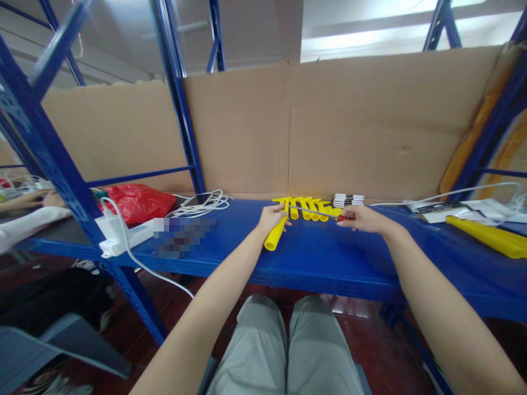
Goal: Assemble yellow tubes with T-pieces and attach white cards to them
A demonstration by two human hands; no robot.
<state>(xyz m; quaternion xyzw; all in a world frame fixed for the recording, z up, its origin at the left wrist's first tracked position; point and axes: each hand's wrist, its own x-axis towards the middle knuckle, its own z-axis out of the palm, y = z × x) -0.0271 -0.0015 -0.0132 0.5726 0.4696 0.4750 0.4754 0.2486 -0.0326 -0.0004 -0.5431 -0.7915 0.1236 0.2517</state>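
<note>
My left hand (272, 218) is wrapped round a yellow tapered plastic tube (275, 237), its wide open end tilted down toward me. In my right hand (362, 218) is a screwdriver (318, 212) with a red handle, its metal shaft lying level and pointing left. The tip meets or passes close to the upper part of the held tube; contact is too small to make out. Behind the shaft, several similar yellow tubes (307, 212) lie side by side on the blue table (313, 252). Small white-and-black pieces (348, 201) are stacked beside them, just beyond my right hand.
At left are a red plastic bag (138, 202), coiled white cable (206, 204) and a white power strip (138, 236). More yellow tubes (488, 236) and flat packets (448, 211) lie right. Cardboard (349, 126) walls the back. Another person's arm (31, 202) is far left.
</note>
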